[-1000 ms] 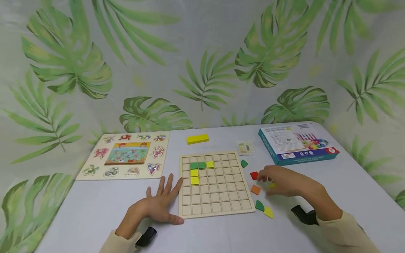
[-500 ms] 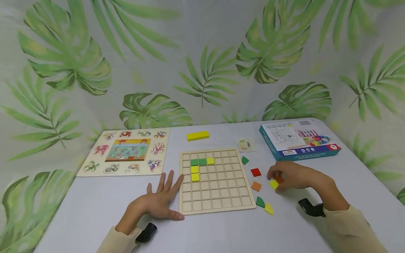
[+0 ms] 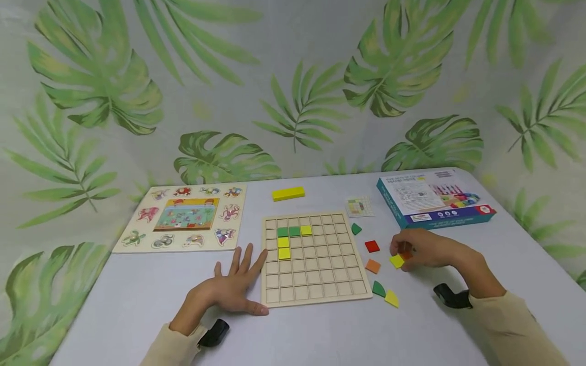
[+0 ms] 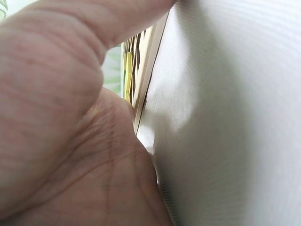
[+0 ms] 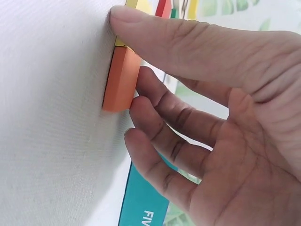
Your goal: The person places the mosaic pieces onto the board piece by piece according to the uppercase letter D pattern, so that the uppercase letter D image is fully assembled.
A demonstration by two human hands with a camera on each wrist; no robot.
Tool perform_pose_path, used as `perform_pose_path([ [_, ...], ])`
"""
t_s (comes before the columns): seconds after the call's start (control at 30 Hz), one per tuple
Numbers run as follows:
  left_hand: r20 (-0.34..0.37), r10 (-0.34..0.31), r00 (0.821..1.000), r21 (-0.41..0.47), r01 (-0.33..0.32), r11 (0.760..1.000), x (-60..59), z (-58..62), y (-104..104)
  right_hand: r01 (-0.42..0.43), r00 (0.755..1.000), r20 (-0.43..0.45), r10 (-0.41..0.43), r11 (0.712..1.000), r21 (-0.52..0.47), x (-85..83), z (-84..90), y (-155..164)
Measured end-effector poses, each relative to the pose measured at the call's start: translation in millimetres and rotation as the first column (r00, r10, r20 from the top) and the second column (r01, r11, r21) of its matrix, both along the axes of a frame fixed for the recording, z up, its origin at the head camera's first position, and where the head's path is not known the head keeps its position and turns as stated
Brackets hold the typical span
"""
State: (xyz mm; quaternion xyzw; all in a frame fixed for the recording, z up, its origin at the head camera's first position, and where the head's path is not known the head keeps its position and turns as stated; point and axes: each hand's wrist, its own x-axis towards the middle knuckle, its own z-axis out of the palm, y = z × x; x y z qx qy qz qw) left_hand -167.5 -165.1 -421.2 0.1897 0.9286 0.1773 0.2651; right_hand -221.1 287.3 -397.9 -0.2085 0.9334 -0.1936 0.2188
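Rightward of the grid board (image 3: 316, 259), the right hand (image 3: 423, 249) rests on the worktop (image 3: 137, 305) with its thumb and curled fingers closing on an orange tile (image 5: 121, 79); the right wrist view shows the thumb laid across the tile's top edge and a fingertip (image 5: 141, 106) against its near side, with a yellow tile (image 3: 397, 261) touching the orange one on the side toward the board. The orange tile is square, so it has no marked long axis, and it lies flat on the cloth. From this hand the board lies to the left, with loose pieces between: a red tile (image 3: 372, 246), a second orange square (image 3: 373, 266), and green (image 3: 378, 289) and yellow (image 3: 391, 298) quarter-round pieces. The left hand (image 3: 229, 287) lies flat, fingers spread and straight, its fingertips touching the board's left edge; it holds nothing and is well apart from the held tile, so the right hand is the nearer one. On the board, green and yellow tiles fill a few upper-left cells (image 3: 293, 232).
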Motion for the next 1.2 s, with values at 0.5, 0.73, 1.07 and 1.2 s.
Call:
perform_pose_path([
  [0.5,0.026,0.004,1.0,0.064,-0.006,0.998,1.7,-9.4,-9,0.055,0.998,0.002,-0.055,0.998,0.007,-2.7,1.4,-11],
  [0.73,0.019,-0.016,1.0,0.087,0.014,0.996,0.7,-13.7,-8,0.04,0.998,-0.046,-0.041,0.999,-0.017,4.6,12.4,-19],
  [1.07,0.028,-0.011,1.0,0.049,0.01,0.999,-1.5,-10.5,-5,-0.062,0.985,-0.161,0.057,0.998,-0.03,7.5,13.3,-45],
  [1.2,0.024,-0.001,1.0,0.044,0.0,0.999,0.5,-0.1,-1,-0.096,0.975,-0.203,0.09,0.995,-0.021,6.8,11.5,-58],
])
